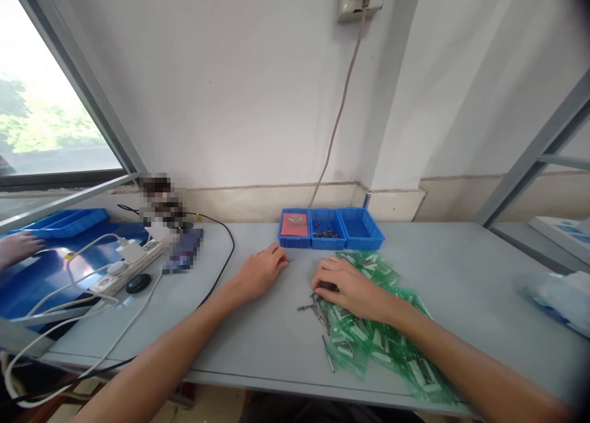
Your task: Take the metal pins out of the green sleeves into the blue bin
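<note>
My left hand (pixel 262 272) rests on the grey table with its fingers pinched on a small metal pin (pixel 291 260). To its right, my right hand (pixel 345 288) is curled at the left edge of the green plastic packets (pixel 385 340); what its fingers hold, if anything, is hidden. Several loose metal pins (pixel 319 312) lie just below that hand, one of them nearer the table's front edge. Behind the hands stand three joined blue bins: the left holds a red card (pixel 295 224), the middle one small metal parts (pixel 326 233), and the right bin (pixel 360 226) shows its bare bottom.
On the left are a power strip (pixel 131 266) with white cables, a black round object (pixel 138 283) and a black cable. Another person's hand (pixel 21 248) is at a blue surface at far left. A plastic-wrapped item (pixel 560 300) lies at the right.
</note>
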The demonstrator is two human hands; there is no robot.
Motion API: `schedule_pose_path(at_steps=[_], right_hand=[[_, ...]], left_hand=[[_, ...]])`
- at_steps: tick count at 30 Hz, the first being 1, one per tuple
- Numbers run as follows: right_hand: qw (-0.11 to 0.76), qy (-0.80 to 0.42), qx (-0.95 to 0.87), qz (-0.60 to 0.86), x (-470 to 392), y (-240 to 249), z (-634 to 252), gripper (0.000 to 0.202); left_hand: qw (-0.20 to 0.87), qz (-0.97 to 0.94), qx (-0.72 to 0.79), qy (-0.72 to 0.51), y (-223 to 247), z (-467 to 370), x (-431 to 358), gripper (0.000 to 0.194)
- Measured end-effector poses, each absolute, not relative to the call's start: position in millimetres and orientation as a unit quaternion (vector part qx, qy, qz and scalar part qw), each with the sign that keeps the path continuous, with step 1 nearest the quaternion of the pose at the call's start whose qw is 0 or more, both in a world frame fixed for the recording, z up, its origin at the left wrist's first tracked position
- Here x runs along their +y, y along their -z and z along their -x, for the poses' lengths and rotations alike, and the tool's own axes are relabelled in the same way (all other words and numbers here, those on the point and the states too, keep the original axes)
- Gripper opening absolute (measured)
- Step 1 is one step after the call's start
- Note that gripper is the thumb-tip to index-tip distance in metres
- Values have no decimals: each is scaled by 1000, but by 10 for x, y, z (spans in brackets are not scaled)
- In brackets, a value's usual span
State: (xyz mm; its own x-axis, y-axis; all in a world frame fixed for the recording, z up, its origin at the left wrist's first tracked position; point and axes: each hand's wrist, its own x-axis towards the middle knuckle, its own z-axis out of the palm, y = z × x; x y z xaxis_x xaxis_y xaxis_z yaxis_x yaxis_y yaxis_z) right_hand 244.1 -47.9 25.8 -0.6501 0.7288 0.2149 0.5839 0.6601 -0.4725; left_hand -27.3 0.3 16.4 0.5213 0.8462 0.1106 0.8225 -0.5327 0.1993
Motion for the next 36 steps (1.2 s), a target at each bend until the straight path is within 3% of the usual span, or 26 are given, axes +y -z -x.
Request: schedule_pose_path(at_steps=[17, 24, 36], right_hand=[[174, -146, -896, 381, -481, -252, -2466, 24], [169, -180, -888, 387, -468, -308, -2515, 14], [186, -159, -880, 407, -477, -324, -2458, 19]], left_hand=[[54, -872, 477, -98, -158, 273, 0, 24], [48, -874, 473, -102, -146, 273, 3, 25], [28, -880, 464, -100, -107, 301, 28, 22]])
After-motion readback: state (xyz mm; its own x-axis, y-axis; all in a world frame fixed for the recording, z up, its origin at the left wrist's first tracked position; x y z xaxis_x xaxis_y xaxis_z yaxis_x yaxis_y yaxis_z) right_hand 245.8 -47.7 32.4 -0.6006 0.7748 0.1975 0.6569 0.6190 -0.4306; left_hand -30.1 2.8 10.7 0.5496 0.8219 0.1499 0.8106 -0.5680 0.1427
